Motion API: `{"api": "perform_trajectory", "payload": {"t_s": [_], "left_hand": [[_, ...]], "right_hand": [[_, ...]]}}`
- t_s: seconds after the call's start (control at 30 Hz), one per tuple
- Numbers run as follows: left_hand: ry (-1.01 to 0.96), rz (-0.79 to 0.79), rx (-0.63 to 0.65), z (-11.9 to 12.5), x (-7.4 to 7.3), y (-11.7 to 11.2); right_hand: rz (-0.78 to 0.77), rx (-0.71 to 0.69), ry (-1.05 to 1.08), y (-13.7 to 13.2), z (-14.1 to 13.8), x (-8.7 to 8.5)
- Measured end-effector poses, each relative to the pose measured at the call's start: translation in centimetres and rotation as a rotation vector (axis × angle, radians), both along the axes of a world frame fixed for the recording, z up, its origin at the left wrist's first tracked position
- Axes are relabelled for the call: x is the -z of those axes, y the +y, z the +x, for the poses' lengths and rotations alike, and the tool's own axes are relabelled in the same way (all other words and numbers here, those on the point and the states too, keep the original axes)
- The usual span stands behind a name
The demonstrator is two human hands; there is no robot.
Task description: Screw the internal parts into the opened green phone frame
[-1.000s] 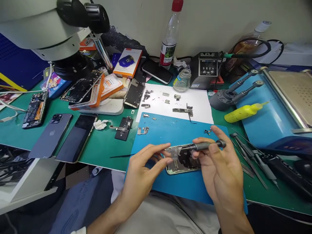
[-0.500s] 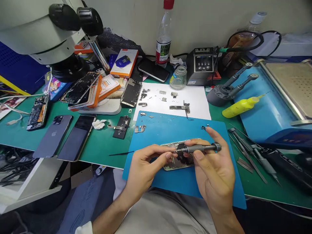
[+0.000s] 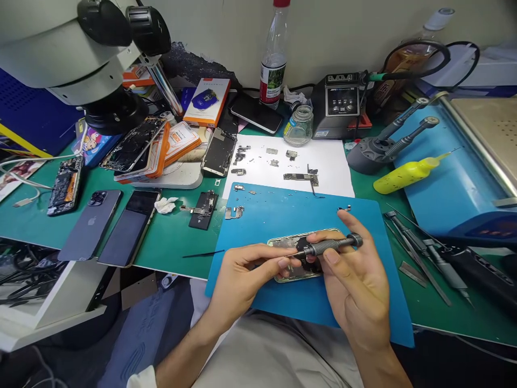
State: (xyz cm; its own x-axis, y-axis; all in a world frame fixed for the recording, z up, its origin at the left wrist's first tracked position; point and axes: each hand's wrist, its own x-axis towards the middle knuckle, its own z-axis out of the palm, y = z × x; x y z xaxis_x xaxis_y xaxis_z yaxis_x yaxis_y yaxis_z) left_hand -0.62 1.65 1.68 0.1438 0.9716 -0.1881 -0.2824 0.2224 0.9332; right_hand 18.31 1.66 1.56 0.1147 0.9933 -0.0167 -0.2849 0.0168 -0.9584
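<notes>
Our right hand [image 3: 357,280] is gripping the knurled precision screwdriver [image 3: 329,247], its fingers wrapping the handle while the index finger is standing raised near the swivel cap [image 3: 355,240]. Our left hand [image 3: 246,275] is closing thumb and forefinger around the slim bit [image 3: 299,254], though the fingertips are hiding its very end, so we cannot tell whether anything is sitting on it. We are holding the screwdriver nearly level above the mat, bit pointing left.

For handling, we are judging the screwdriver small, stiff and fairly light; its knurling is probably offering good grip, so the handle is the place to take hold. The thin bit is likely smoother, calling for only a light pinch.

Directly beneath our hands, the stripped phone housing [image 3: 309,269] is lying open on the blue mat [image 3: 278,213]. We are guessing it is light and rigid at the rim but delicate inside, best held by its outer edges.

Farther out, a logic board [image 3: 299,177] is resting on the white paper [image 3: 333,161] beyond the mat, looking fragile and also wanting an edge hold. A black battery [image 3: 201,215] is lying on the green worktop [image 3: 173,242] to the left.
</notes>
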Motion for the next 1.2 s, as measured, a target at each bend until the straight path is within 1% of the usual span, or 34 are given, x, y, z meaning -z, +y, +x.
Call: {"api": "perform_trajectory", "payload": {"t_s": [0.13,0.23,0.3,0.37,0.43,0.47,0.53,0.57,0.6,0.63,0.7,0.8,0.87,1.0,1.2], "left_hand": [[0.052,0.015,0.02,0.0,0.2,0.0],[0.127,0.049,0.05,-0.1,0.1,-0.1],[0.198,0.082,0.06,-0.5,0.0,-0.3],[0.28,0.12,0.03,-1.0,0.0,-0.6],[0.492,0.222,0.018,-1.7,0.0,-0.8],[0.656,0.313,0.048,-1.9,0.1,-0.9],[0.961,0.508,0.157,-2.1,0.1,-1.1],[1.053,0.583,0.212,-2.1,0.1,-1.1],[1.087,0.626,0.25,-2.1,0.1,-1.2],[1.09,0.643,0.265,-2.0,0.2,-1.3],[1.059,0.639,0.242,-1.8,0.2,-1.4],[1.003,0.617,0.143,-1.7,0.6,-1.4],[0.963,0.606,0.059,-1.7,1.0,-1.2],[0.936,0.607,-0.053,-1.5,1.5,-0.9],[0.923,0.608,-0.085,-1.3,1.4,-0.8]], "right_hand": [[0.028,-0.018,-0.024,0.2,0.2,0.3],[0.032,-0.01,-0.045,0.6,0.8,0.4],[0.034,0.019,-0.078,0.8,1.3,0.3],[0.061,0.082,-0.134,1.0,1.6,0.0],[0.123,0.172,-0.218,0.9,1.6,-0.3],[0.164,0.218,-0.269,0.8,1.4,-0.3],[0.276,0.289,-0.401,0.6,1.1,-0.1],[0.349,0.313,-0.481,0.4,0.9,0.1],[0.426,0.327,-0.566,0.3,0.8,0.4],[0.505,0.328,-0.648,0.3,0.8,0.7],[0.636,0.299,-0.786,0.2,1.0,1.3],[0.765,0.199,-0.897,0.1,1.6,1.8],[0.821,0.141,-0.948,0.0,1.9,1.8],[0.839,0.081,-1.011,-0.4,2.0,1.7],[0.795,0.022,-1.057,-0.6,2.2,1.6]]}}
